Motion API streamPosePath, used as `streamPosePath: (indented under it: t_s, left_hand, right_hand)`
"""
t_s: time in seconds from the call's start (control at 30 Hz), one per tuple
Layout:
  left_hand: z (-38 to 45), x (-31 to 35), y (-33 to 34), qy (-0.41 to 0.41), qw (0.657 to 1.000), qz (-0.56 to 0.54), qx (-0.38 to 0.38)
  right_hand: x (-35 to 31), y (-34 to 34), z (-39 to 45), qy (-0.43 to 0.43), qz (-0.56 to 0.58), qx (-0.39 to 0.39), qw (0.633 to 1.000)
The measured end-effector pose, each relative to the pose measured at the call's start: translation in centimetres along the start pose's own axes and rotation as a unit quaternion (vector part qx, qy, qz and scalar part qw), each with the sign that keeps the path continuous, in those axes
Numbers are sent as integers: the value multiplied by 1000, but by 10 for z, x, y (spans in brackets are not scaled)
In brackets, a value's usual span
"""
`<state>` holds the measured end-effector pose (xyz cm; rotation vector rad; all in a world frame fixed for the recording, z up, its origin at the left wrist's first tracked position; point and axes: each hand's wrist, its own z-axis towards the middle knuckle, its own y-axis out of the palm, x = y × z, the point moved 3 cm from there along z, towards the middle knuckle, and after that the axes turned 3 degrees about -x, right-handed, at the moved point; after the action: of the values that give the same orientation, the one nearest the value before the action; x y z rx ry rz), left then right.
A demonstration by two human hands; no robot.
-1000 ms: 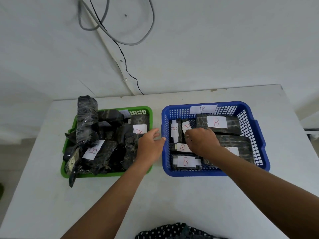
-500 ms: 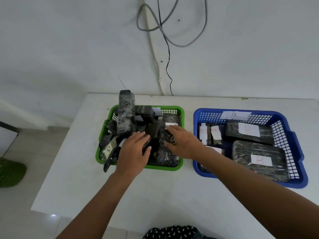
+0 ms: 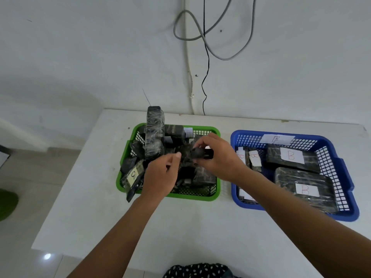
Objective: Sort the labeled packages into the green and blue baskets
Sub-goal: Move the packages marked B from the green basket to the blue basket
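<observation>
A green basket (image 3: 197,197) on the white table is heaped with several black wrapped packages; one tall package (image 3: 154,135) stands upright at its back left. My right hand (image 3: 218,159) pinches a small black package (image 3: 200,154) lifted above the heap. My left hand (image 3: 160,175) hovers over the front of the green basket, fingers curled toward the pile, thumb pointing at the small package; whether it holds anything I cannot see. To the right, the blue basket (image 3: 341,163) holds several flat packages with white labels marked B (image 3: 292,155).
The white table (image 3: 180,227) ends at a left edge with tiled floor below. Grey and black cables (image 3: 206,57) hang on the wall behind. A green object (image 3: 7,203) lies on the floor at far left. Dotted dark cloth (image 3: 196,270) shows at the bottom.
My right hand left the blue basket, crossed to the green basket and lifted a small black package from the heap. My left hand moved onto the green basket's pile. The view swung left.
</observation>
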<state>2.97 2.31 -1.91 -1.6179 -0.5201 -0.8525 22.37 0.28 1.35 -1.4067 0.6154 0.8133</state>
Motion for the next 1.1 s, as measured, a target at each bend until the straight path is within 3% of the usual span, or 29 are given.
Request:
streamPosePath:
  t_s: [0.07, 0.13, 0.2, 0.27, 0.37, 0.47, 0.53, 0.63, 0.9, 1.1]
  left_hand:
    - [12, 6, -5, -133, 981, -141, -18]
    - [19, 8, -6, -268, 907, -318, -70]
    - [20, 9, -6, -305, 851, -405, -138]
    - [18, 8, -5, -294, 837, -432, -163]
    - [17, 4, -5, -284, 832, -465, -105]
    - [19, 1, -8, -254, 833, -489, -40]
    - [18, 2, -8, -230, 839, -493, -11]
    - [16, 6, -4, -210, 852, -480, 23]
    - [7, 26, 39, -193, 877, -439, -25]
    - [7, 58, 94, -146, 937, -310, -63]
  right_hand:
    - [-12, -1, -6, -80, -8, 31, 996]
    - [-17, 0, -13, -135, -24, 43, 990]
    - [-18, 2, -18, -157, -37, 41, 986]
    - [-18, 4, -21, -149, -55, 31, 987]
    - [-9, 4, -22, -79, -31, -3, 996]
    - [6, 1, -26, 50, 114, -79, 989]
    - [15, 3, -28, 132, 234, -89, 959]
    - [25, 7, -21, 221, 363, -19, 905]
    - [50, -14, -33, 268, 374, 1, 888]
    - [76, -61, -79, 277, 326, 67, 901]
